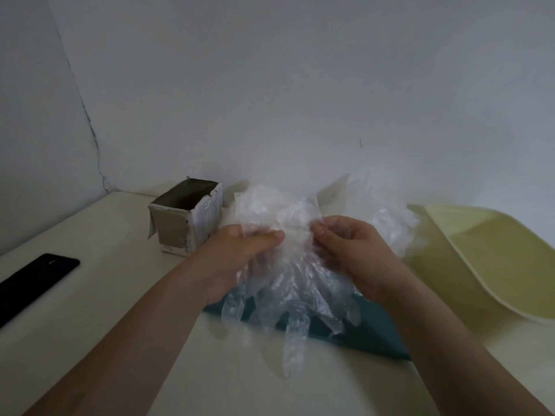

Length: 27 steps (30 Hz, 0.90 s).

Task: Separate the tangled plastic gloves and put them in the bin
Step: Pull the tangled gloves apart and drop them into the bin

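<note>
- Tangled plastic gloves: clear, thin, crinkly film, bunched into one loose clump, held up off the surface.
- Pinched near the top on both sides, left hand on the left and right hand on the right, thumbs close together at the middle.
- Long empty glove tubes dangling below the hands, splayed, the longest hanging towards the near side; touching the surface or not, hard to tell.
- More clear film puffed up behind the right hand.
- Bin: pale yellow-green, shallow, rounded corners, open side up, on the surface off to the right, near the clump.
</note>
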Available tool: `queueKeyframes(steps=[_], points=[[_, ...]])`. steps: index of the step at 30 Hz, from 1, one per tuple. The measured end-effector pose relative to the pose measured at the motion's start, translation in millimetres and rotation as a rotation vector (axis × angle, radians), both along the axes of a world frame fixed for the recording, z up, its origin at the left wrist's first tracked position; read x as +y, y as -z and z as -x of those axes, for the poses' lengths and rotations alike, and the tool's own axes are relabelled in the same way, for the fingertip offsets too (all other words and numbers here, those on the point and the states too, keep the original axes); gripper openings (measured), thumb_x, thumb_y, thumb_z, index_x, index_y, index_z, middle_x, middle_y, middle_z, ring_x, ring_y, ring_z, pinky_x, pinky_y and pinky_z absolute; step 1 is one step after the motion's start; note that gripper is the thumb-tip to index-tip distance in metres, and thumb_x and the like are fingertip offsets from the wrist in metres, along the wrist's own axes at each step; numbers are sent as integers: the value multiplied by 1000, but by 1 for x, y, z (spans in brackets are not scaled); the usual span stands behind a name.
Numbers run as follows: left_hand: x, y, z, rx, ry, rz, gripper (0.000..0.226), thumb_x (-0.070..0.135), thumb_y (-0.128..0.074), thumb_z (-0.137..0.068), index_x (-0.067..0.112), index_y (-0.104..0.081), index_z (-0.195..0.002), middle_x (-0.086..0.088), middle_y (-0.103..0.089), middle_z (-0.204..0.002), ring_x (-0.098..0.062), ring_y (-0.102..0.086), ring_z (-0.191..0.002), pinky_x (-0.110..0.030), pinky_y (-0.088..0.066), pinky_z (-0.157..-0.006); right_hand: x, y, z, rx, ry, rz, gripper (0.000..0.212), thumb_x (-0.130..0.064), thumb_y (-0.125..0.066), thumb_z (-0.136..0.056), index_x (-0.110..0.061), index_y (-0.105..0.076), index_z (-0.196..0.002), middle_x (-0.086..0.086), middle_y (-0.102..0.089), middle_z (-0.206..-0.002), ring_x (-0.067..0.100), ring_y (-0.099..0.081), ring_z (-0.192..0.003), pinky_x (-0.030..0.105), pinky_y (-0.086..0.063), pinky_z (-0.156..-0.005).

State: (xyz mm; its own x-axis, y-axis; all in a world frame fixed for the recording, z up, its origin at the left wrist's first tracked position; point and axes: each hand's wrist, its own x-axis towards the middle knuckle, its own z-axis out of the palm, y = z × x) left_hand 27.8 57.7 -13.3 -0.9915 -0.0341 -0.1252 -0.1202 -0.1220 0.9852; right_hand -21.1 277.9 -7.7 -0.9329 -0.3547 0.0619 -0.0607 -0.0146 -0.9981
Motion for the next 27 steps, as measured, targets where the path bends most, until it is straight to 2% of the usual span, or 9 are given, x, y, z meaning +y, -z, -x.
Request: queueKeyframes(steps=[2, 5, 7, 8, 11, 15, 20, 23, 27], points=[[1, -2, -3, 11, -28, -27, 17, 22, -83, -83, 9, -80, -95, -6, -73, -85, -20, -66, -85, -27, -54, -79, 3, -4, -1, 39, 23, -57, 17, -18, -63, -102, -11, -78, -106, 14, -69, -83, 24, -59, -69, 32, -53, -66], [3, -5, -8, 66, 0, -36, 16, 26, -82, -74, 15, -80, -85, -7, -72, -85, -20, -65, -85, -30, -54, -81, 6, -11, -8, 55, 10, -47, 22, -19, -57, -105, -13, -77, -113, 16, -73, -86, 26, -67, -74, 37, -62, -70], [5, -10, -13, 69, 38, -68, 15, 23, -79, -79, 12, -79, -88, -7, -74, -85, -18, -68, -81, -28, -58, -73, 8, -14, -13, 43, 5, -8, 22, -22, -62, -102, -9, -78, -110, 27, -70, -91, 32, -66, -77, 45, -61, -76], [7, -11, -14, 63, 36, -98, 14, 20, -77, -84, 10, -79, -92, -9, -76, -88, -18, -70, -81, -29, -61, -73, 9, -16, -14, 24, 16, 23, 21, -23, -66, -98, -7, -79, -106, 25, -69, -87, 31, -64, -73, 41, -60, -72], [6, -20, -18, 54, -62, -25, 18, 22, -72, -95, 10, -80, -104, -11, -79, -103, -18, -73, -93, -36, -61, -88, 15, -19, -18, -5, 79, 68, 21, -26, -73, -87, -9, -82, -95, 12, -67, -74, 19, -56, -59, 29, -52, -59], [-1, -26, -18, 58, -101, 38, 18, 25, -66, -102, 17, -82, -105, -2, -79, -112, -19, -72, -111, -39, -61, -94, 26, -21, -20, 51, 196, 2, 15, -15, -65, -100, -11, -80, -101, 10, -74, -75, 21, -67, -63, 32, -61, -63], [-15, -35, -16, 108, -398, 115, 14, 30, -70, -99, 20, -80, -100, -2, -82, -95, -24, -79, -91, -48, -61, -92, 36, -37, -23, 136, 307, -45, 18, -14, -56, -106, -7, -73, -108, 13, -78, -87, 28, -75, -76, 39, -62, -64], [-9, -43, -24, 165, -350, 95, 14, 19, -68, -102, 10, -74, -111, -8, -81, -98, -26, -79, -88, -40, -63, -78, 34, -53, -28, 173, 318, -43, 18, -18, -57, -105, -10, -74, -106, 11, -77, -87, 21, -65, -63, 30, -49, -49], [15, -57, -30, 138, -213, 87, 11, 13, -68, -101, 4, -71, -105, -14, -80, -99, -30, -78, -92, -40, -61, -76, 32, -82, -35, 209, 337, -56, 15, -24, -65, -101, -14, -75, -104, 10, -77, -83, 16, -55, -55, 25, -40, -46]])
